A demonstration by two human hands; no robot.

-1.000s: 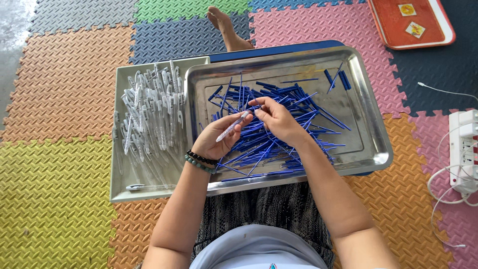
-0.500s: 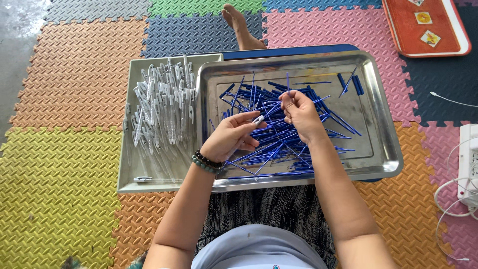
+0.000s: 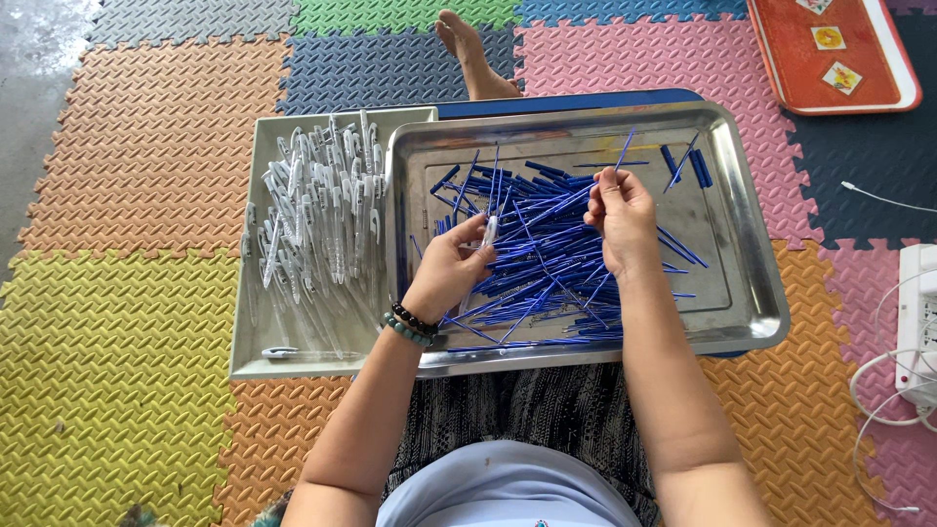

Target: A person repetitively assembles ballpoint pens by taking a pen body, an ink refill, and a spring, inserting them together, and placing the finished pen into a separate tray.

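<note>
Left hand (image 3: 451, 265) curled, fingers closed around clear pen barrel (image 3: 490, 230), held upright over steel tray (image 3: 752, 293). Right hand (image 3: 621, 220) raised, fingertips pinching one blue refill (image 3: 623, 153) above the blue refill pile (image 3: 547, 259).

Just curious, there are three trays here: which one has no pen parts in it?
The orange tray at the top right: it holds only a few small square packets. The steel tray holds blue refills, the pale tray clear pen barrels.
</note>
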